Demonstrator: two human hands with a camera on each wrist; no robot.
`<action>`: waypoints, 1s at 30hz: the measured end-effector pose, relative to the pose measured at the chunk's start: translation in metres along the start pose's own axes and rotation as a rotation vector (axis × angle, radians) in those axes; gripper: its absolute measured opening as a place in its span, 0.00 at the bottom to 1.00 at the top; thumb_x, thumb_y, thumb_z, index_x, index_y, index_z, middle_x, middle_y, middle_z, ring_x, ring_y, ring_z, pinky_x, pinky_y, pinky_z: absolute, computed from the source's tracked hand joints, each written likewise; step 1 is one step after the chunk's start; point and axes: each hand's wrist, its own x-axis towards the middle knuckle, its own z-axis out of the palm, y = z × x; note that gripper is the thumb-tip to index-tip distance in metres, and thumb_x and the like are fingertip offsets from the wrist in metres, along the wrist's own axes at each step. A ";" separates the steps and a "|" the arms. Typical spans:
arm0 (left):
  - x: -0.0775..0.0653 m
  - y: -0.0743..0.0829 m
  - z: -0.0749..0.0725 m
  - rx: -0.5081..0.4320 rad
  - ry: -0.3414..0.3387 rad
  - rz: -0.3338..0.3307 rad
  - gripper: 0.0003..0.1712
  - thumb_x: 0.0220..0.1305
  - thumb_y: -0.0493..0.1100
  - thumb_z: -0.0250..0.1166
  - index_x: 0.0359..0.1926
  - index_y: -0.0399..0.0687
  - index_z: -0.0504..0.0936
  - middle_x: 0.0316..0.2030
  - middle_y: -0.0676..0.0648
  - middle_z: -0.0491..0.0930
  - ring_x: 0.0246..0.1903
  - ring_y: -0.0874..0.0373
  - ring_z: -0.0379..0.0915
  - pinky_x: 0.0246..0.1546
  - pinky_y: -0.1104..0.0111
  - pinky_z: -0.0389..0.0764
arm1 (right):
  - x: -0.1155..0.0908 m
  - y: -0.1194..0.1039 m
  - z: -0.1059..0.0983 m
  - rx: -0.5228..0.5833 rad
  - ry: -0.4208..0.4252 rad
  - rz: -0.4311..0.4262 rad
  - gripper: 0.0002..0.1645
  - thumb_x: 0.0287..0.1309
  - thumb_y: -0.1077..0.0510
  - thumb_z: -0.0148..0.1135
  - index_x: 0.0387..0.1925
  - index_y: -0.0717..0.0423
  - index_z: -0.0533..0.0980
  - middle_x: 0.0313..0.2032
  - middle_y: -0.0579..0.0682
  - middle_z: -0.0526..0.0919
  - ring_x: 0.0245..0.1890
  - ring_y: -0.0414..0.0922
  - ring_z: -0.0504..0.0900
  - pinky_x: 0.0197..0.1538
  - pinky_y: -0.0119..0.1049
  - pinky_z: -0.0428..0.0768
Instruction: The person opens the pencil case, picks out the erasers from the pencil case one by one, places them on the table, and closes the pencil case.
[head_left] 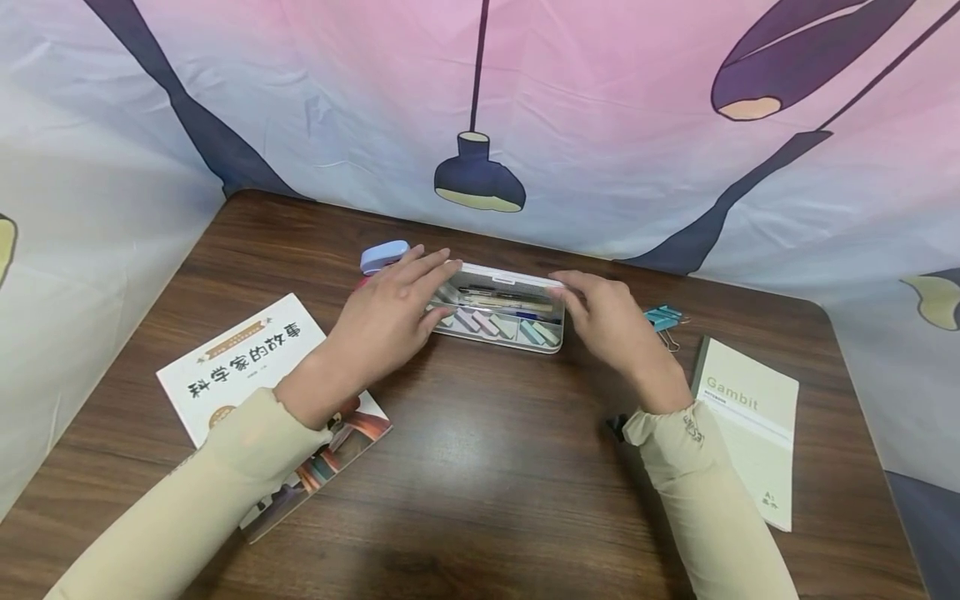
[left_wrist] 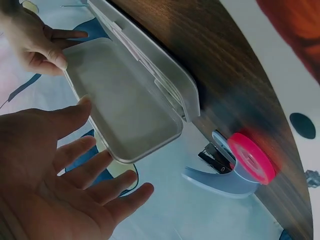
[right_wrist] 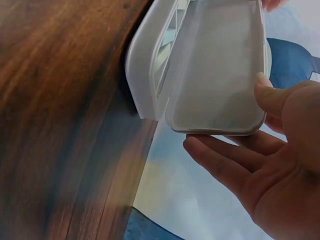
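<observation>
A pale pencil case [head_left: 491, 339] lies on the table with its lid [left_wrist: 125, 95] raised. Pens [head_left: 510, 302] fill its back section, and short pastel sticks [head_left: 486, 323] lie in the front compartments. At the lid's left side, my left hand [head_left: 393, 308] touches the edge with the thumb, its other fingers spread and fairly straight. My right hand [head_left: 611, 321] pinches the lid's right corner; in the right wrist view, the thumb [right_wrist: 272, 97] is at the edge and the fingers lie behind and under it.
Left of the case, a blue stapler [left_wrist: 225, 182] stands beside a pink-red round item [left_wrist: 252, 157]. A white-covered book [head_left: 255, 367] lies under my left forearm. Teal binder clips [head_left: 663, 317] and a Gambit notebook [head_left: 750, 433] are on the right. A printed curtain [head_left: 360, 125] hangs behind the table.
</observation>
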 end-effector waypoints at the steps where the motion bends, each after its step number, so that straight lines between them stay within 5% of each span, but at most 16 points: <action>1: 0.001 0.000 0.000 0.002 -0.002 0.003 0.36 0.81 0.47 0.73 0.83 0.44 0.76 0.85 0.38 0.72 0.85 0.32 0.67 0.84 0.39 0.72 | 0.001 0.000 0.000 0.003 0.007 0.009 0.28 0.92 0.47 0.55 0.80 0.53 0.79 0.68 0.61 0.90 0.61 0.58 0.91 0.70 0.61 0.85; 9: 0.004 -0.004 0.004 0.003 -0.047 0.024 0.47 0.79 0.46 0.76 0.89 0.42 0.66 0.92 0.39 0.59 0.89 0.30 0.57 0.86 0.36 0.67 | 0.007 0.002 0.000 0.038 0.086 0.062 0.27 0.91 0.44 0.56 0.78 0.50 0.80 0.53 0.60 0.93 0.39 0.53 0.81 0.56 0.55 0.81; 16: 0.006 -0.007 0.007 0.037 -0.109 0.013 0.58 0.77 0.48 0.78 0.94 0.45 0.53 0.95 0.42 0.48 0.92 0.30 0.48 0.85 0.30 0.64 | 0.011 0.007 0.004 0.053 0.133 0.054 0.29 0.91 0.44 0.56 0.80 0.52 0.78 0.35 0.58 0.83 0.25 0.51 0.69 0.46 0.51 0.77; 18: 0.008 -0.008 0.008 0.042 -0.128 0.010 0.60 0.77 0.48 0.79 0.95 0.47 0.50 0.95 0.42 0.45 0.92 0.30 0.46 0.85 0.29 0.63 | 0.010 0.007 0.005 0.070 0.140 0.055 0.30 0.91 0.44 0.57 0.82 0.52 0.76 0.42 0.59 0.86 0.29 0.53 0.74 0.50 0.54 0.80; 21: 0.011 -0.009 0.010 0.043 -0.149 0.008 0.63 0.76 0.48 0.79 0.95 0.48 0.46 0.96 0.43 0.41 0.93 0.30 0.43 0.84 0.26 0.62 | 0.006 0.004 0.008 0.091 0.147 0.047 0.34 0.89 0.45 0.61 0.86 0.52 0.71 0.69 0.61 0.85 0.58 0.60 0.87 0.71 0.61 0.82; 25: 0.014 -0.010 0.010 0.039 -0.163 -0.004 0.66 0.74 0.48 0.81 0.96 0.50 0.44 0.96 0.44 0.39 0.93 0.30 0.40 0.83 0.24 0.62 | 0.000 -0.003 0.010 0.098 0.157 0.002 0.42 0.86 0.48 0.66 0.90 0.51 0.64 0.90 0.61 0.63 0.90 0.64 0.63 0.87 0.68 0.67; 30: 0.017 -0.012 0.012 0.037 -0.179 -0.019 0.68 0.74 0.49 0.81 0.96 0.50 0.42 0.96 0.44 0.36 0.94 0.30 0.38 0.83 0.24 0.63 | -0.008 -0.005 0.016 0.064 0.175 -0.033 0.47 0.83 0.51 0.71 0.92 0.50 0.59 0.93 0.59 0.54 0.87 0.67 0.69 0.83 0.68 0.74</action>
